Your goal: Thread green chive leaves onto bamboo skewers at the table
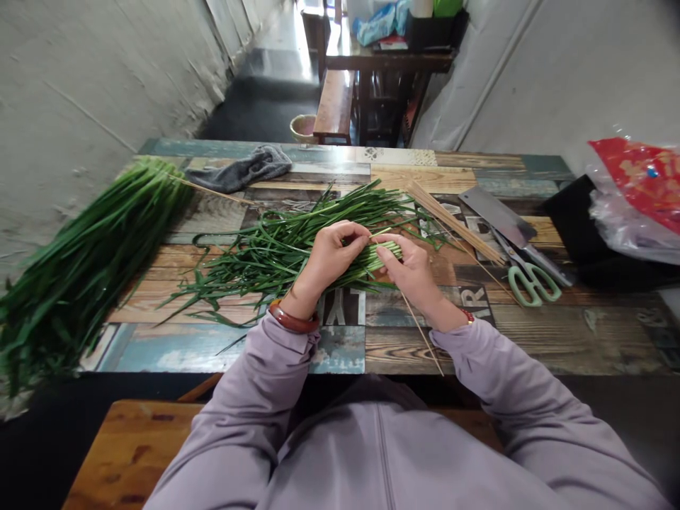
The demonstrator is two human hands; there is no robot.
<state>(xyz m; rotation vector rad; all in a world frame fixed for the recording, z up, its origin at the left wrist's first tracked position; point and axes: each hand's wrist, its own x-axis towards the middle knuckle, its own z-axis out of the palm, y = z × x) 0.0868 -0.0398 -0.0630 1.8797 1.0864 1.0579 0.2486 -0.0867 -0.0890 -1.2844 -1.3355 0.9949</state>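
My left hand [330, 256] is closed around a small bunch of green chives [372, 256] above the table. My right hand [411, 273] pinches the cut ends of the same bunch and holds a thin bamboo skewer [419, 333] that slants down toward the table's near edge. Under and behind both hands lies a loose spread of chives [265, 255]. A bundle of bamboo skewers [451, 221] lies just right of the hands.
A big heap of chives [90, 255] fills the left of the patterned wooden table [557, 340]. A cleaver [496, 216] and green-handled scissors [531, 280] lie at right, beside plastic bags [637, 198]. A grey cloth [241, 170] lies at the far edge; a wooden bench [132, 453] stands near me.
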